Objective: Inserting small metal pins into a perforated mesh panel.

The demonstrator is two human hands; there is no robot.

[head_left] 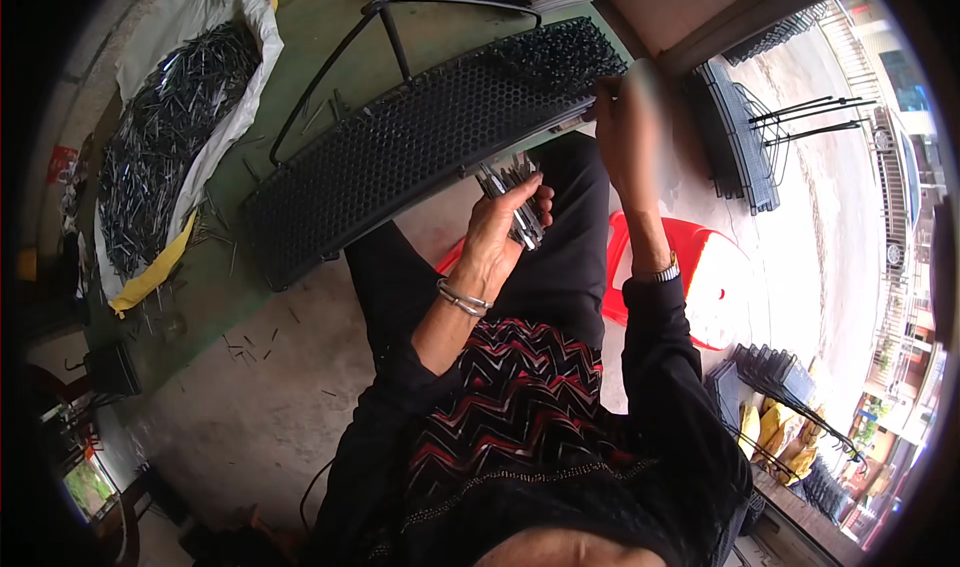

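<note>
My left hand (pixel 488 229) is closed around a bundle of short, thin metal rods (pixel 526 231), held over my lap. In front of me lies a long black panel (pixel 370 157) full of round holes, its near edge above my knees. At its right end many dark rods (pixel 568 55) stand close together in the holes. Beside that end is my right hand (pixel 630 145), partly smeared, its fingers drawn together at the panel's edge. What they hold, if anything, is too small to make out.
On the left, an open white sack (pixel 262 57) holds a heap of loose rods. The green table (pixel 225 267) has stray rods on it. A black metal frame (pixel 388 27) rises behind the panel. A red stool (pixel 622 252) stands right of my lap; more panels (pixel 735 137) stand farther right.
</note>
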